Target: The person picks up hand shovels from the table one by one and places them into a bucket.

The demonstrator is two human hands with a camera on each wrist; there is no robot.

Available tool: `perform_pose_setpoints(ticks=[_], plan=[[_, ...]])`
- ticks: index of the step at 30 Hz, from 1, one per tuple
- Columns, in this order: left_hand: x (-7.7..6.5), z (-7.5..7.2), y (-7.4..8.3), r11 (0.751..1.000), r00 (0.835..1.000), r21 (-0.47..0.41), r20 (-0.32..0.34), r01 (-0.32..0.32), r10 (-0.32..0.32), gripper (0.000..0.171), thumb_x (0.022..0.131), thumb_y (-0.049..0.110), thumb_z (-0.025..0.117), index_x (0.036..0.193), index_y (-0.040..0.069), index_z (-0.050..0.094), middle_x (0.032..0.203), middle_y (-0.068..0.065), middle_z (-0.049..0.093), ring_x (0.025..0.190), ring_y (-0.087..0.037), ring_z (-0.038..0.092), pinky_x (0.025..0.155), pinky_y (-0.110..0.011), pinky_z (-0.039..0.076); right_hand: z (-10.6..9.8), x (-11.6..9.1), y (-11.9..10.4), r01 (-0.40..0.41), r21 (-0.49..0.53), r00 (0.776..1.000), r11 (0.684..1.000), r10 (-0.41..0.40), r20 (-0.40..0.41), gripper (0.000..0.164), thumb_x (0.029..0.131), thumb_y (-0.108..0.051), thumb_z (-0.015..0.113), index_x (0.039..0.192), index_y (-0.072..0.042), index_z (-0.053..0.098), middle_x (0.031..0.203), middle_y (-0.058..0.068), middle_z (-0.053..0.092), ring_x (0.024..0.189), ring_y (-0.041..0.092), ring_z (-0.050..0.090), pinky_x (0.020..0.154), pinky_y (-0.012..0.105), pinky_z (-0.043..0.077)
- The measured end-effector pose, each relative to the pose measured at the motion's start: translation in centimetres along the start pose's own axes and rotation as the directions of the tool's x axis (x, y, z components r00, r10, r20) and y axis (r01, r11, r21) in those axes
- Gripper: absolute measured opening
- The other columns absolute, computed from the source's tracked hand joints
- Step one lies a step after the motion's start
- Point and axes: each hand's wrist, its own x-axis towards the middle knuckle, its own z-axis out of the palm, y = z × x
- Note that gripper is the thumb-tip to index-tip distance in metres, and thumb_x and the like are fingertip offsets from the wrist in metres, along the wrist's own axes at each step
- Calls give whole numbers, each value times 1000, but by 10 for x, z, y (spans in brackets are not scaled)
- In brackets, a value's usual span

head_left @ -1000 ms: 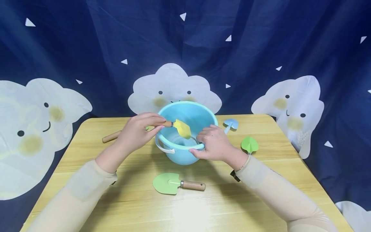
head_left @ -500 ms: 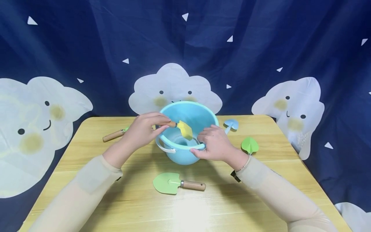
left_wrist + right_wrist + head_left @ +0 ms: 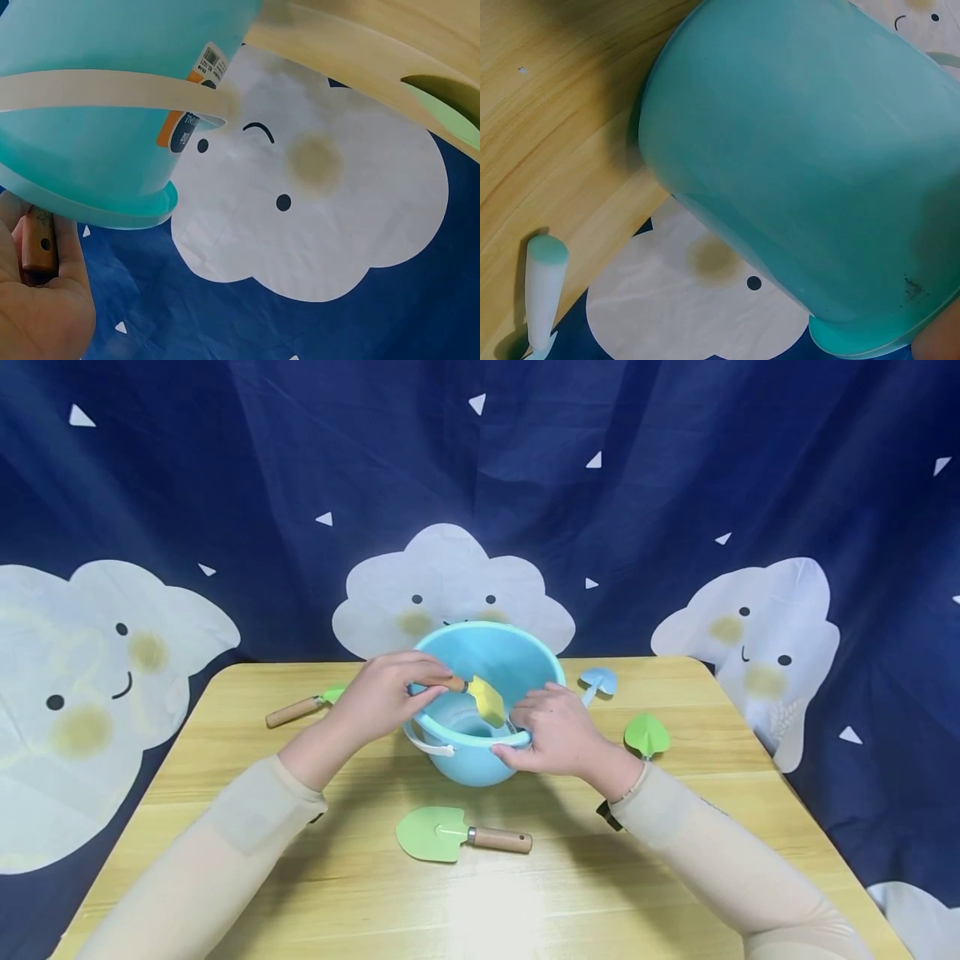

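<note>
Bucket (image 3: pixel 471 767) near far edge (image 3: pixel 637 662) of counter (image 3: pixel 637 902), mouth (image 3: pixel 517 664) open. Left hand (image 3: pixel 381 695) pinches trowel (image 3: pixel 468 687), blade (image 3: pixel 488 702) rightward; right hand (image 3: pixel 558 731) grips rim (image 3: pixel 480 741).

I've got both arms reaching forward and inward, hands close together, not touching. Left forearm (image 3: pixel 217 852) slants up from lower left; left hand (image 3: pixel 381 695) back up, fingers (image 3: pixel 416 667) and left thumb (image 3: pixel 426 698) in a pinch. Right forearm (image 3: pixel 720 852) comes in from lower right; right hand (image 3: pixel 557 731) grips, fingers bent down, right thumb (image 3: pixel 513 757) pointing left. Right wrist cam gives me just a sliver of hand.
</note>
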Motion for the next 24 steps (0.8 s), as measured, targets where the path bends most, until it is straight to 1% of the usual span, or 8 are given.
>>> perform_pose_setpoints(ticks=[5, 10, 13, 17, 21, 24], plan=[[4, 3, 0, 1000, 999, 12, 35, 14, -15, 18, 88, 12, 78, 105, 17, 80, 104, 1, 75, 99, -18, 70, 84, -36, 55, 0, 0, 0, 6, -2, 1000, 1000, -6, -10, 65, 93, -73, 25, 55, -21, 36, 53, -10, 34, 49, 12, 31, 52, 31, 25], [10, 6, 0, 1000, 997, -12, 70, 20, -19, 19, 88, 12, 78, 106, 18, 80, 105, 3, 74, 100, -15, 69, 84, -34, 55, 0, 0, 0, 8, -4, 1000, 1000, -8, -21, 66, 93, -74, 22, 55, -21, 35, 53, -9, 33, 49, 13, 31, 52, 31, 26], [13, 9, 0, 999, 995, -27, 90, 34, -31, 19, 87, 11, 79, 106, 16, 79, 106, 2, 75, 100, -16, 69, 85, -34, 55, 1, 0, 0, 14, -4, 1000, 1000, -14, -21, 66, 94, -73, 22, 55, -21, 35, 53, -9, 32, 48, 13, 29, 52, 31, 26], [15, 13, 0, 998, 991, -18, 122, 63, -60, 20, 87, 12, 79, 107, 12, 78, 106, 0, 75, 99, -16, 70, 84, -35, 55, 1, 0, -1, 17, -2, 1000, 1000, -17, -14, 65, 94, -72, 23, 55, -21, 34, 53, -9, 30, 48, 13, 28, 52, 31, 24], [16, 15, 1, 997, 987, -1, 142, 81, -80, 21, 87, 12, 79, 108, 12, 78, 106, 1, 75, 95, -14, 71, 83, -34, 56, 1, 1, -1, 16, -5, 1000, 1000, -16, -16, 66, 94, -73, 23, 55, -21, 34, 53, -9, 31, 48, 13, 29, 52, 31, 25], [18, 17, 1, 996, 984, -8, 153, 92, -90, 21, 87, 12, 79, 108, 11, 78, 106, 1, 74, 96, -14, 71, 84, -34, 55, 1, 1, -1, 17, -8, 1000, 1000, -17, -18, 66, 94, -73, 23, 55, -21, 35, 53, -9, 32, 48, 13, 30, 52, 31, 26]])
